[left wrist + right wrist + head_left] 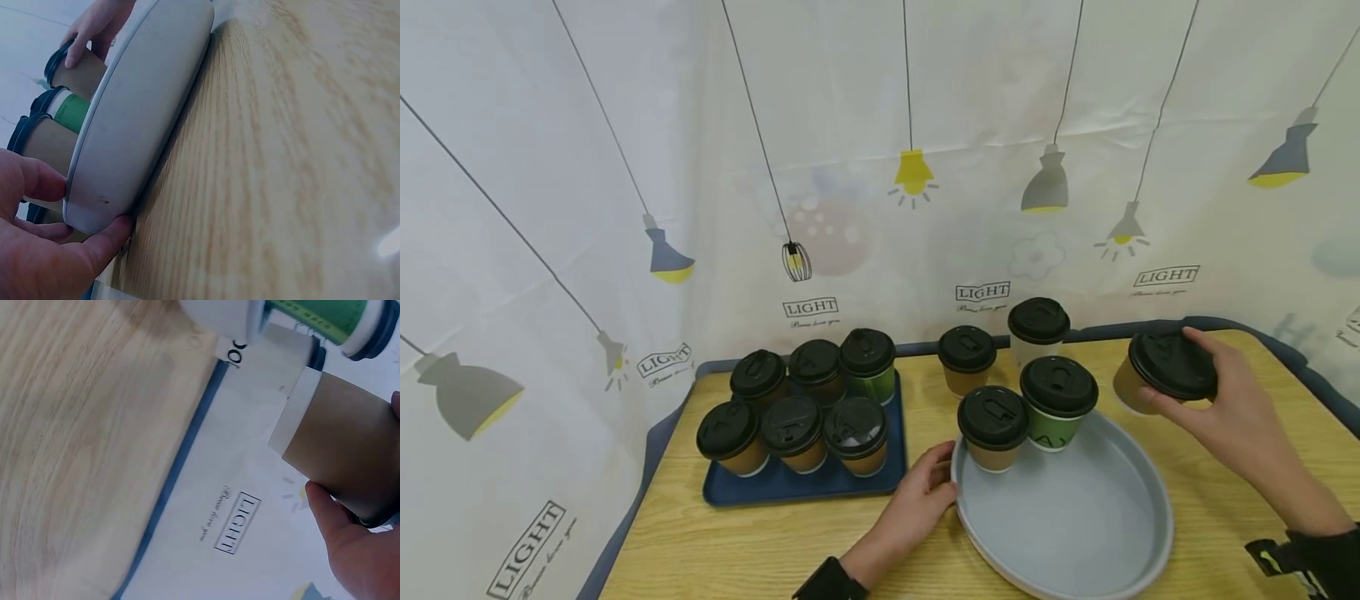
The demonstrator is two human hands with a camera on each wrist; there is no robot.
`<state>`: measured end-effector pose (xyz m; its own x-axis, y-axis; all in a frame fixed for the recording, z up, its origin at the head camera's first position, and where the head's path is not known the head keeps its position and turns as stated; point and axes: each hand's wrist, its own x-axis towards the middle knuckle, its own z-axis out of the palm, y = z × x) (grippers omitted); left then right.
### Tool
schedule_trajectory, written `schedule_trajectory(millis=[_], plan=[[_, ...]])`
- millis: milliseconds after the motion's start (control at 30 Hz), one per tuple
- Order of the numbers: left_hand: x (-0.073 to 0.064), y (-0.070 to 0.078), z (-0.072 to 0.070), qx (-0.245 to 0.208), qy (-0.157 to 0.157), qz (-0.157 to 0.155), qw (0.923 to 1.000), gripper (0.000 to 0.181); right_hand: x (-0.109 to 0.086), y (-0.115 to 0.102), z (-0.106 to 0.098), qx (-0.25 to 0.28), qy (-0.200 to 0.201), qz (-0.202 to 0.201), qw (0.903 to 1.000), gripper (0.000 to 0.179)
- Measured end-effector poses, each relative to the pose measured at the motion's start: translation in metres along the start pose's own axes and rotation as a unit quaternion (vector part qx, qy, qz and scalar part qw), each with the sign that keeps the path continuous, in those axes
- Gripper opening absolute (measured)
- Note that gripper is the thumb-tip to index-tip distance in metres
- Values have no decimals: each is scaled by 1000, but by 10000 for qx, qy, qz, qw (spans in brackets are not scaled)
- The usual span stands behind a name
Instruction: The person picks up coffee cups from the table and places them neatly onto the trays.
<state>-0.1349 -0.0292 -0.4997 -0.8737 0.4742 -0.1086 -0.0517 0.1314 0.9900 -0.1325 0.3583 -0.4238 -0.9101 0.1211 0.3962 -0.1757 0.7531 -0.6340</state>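
My right hand (pixel 1240 408) grips a brown paper coffee cup (pixel 1129 385) with a black lid, fingers and thumb around its upper part. In the right wrist view this cup (pixel 350 437) is tilted, its white base band off the tabletop. At the left side of a round grey tray (pixel 1067 517), my left hand (pixel 919 496) holds the edge. The left wrist view shows fingers at the tray's rim and the thumb (pixel 112 240) low on its outer wall. On the tray stand a brown lidded cup (pixel 994 454) and a green lidded cup (pixel 1054 427), side by side at the back left.
A blue rectangular tray (pixel 760 493) at the left carries several black-lidded cups in two rows. Behind the round tray, a brown cup (pixel 966 379) and a white cup (pixel 1037 350) stand on the wooden table (pixel 760 550). A printed curtain (pixel 880 233) hangs along the back edge.
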Motion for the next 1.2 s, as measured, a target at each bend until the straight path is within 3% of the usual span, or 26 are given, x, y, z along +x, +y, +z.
schedule_trajectory(millis=[367,700,967,1200], plan=[[-1,-1,-1,38,-11,-39,10000,57,-29,-17,-4,-117,-88,-173,9997,103],[-1,-2,-2,2,-46,-46,10000,58,-57,-18,13,-71,-450,-120,9989,104],[0,-2,-2,-40,-76,-66,9999,57,-65,-13,26,21,-479,-441,9979,103],[-1,-1,-2,6,-95,-107,9999,57,-66,-10,32,-36,-559,-488,9972,104]])
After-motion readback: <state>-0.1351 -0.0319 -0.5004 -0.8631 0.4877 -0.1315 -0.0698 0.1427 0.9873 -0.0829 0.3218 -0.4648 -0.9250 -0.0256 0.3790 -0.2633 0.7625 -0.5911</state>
